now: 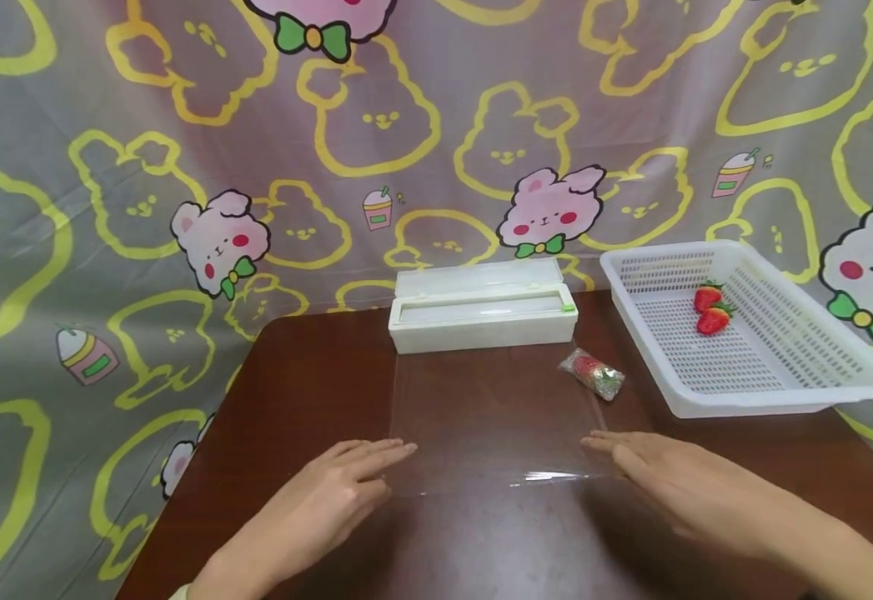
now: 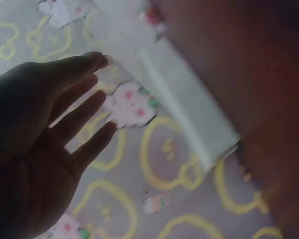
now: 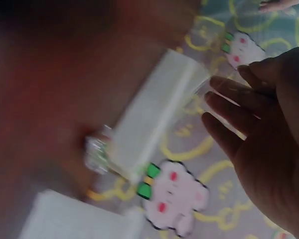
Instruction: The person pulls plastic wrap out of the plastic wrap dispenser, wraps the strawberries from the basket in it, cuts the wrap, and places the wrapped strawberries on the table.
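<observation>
A clear sheet of plastic wrap (image 1: 492, 417) lies flat on the brown table, its near edge catching a glint of light. It reaches back to a white cling film dispenser (image 1: 484, 329) whose lid stands raised. My left hand (image 1: 342, 487) is at the sheet's left edge, fingers extended; whether they touch the film cannot be told. On the opposite edge is my right hand (image 1: 661, 471), also with straight fingers. Both wrist views show the left hand (image 2: 55, 129) and right hand (image 3: 261, 119) with spread fingers holding nothing. A film-wrapped strawberry (image 1: 594, 372) lies beside the sheet's far right corner.
At the back right stands a white plastic basket (image 1: 751, 404) with two strawberries (image 1: 712, 319) inside. A patterned curtain (image 1: 421, 167) hangs right behind the table (image 1: 316, 383), and the dispenser sits close to it.
</observation>
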The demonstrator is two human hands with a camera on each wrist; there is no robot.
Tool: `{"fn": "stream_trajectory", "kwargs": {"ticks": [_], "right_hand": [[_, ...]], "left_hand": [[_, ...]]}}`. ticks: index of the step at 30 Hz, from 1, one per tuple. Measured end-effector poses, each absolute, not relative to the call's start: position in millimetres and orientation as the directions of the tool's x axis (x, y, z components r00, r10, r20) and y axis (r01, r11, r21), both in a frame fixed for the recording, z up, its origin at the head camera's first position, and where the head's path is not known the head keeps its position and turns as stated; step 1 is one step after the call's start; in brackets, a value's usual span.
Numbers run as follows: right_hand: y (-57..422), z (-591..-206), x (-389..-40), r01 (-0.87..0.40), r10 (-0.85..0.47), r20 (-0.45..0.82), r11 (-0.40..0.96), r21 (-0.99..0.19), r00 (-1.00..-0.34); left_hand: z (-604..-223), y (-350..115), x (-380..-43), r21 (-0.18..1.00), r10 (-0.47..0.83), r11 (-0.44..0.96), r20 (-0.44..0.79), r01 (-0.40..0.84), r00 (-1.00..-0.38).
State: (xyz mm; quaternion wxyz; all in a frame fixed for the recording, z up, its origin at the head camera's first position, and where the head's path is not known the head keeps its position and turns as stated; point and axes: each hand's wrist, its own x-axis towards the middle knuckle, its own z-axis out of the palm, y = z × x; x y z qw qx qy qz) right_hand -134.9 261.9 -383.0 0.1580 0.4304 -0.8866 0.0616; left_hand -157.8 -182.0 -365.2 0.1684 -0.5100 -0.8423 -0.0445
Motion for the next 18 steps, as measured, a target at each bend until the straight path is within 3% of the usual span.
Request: {"fn": "stream_trajectory", "kwargs": {"ticks": [7,13,18], "right_hand": [[259.5,-440.1,-143.0,-0.800,-0.759,0.314,0.600,0.001,-0.570],[258.2,-472.2,-145.7,-0.818,-0.800,0.341,0.561,0.129,-0.494],[257.7,-477.7,-141.4,-0.803,-0.801,0.293,0.577,0.150,-0.521]], "left_hand": [[-418.4,-174.7,-164.3,0.016,0.862,0.449,0.253,0.893,-0.439],[-446.8,-167.7,-166.5,-0.079,0.881,0.452,0.192,0.888,-0.432],[-455.9,-169.4,-166.7,-0.075,0.874,0.455,0.228,0.887,-0.429]]}}
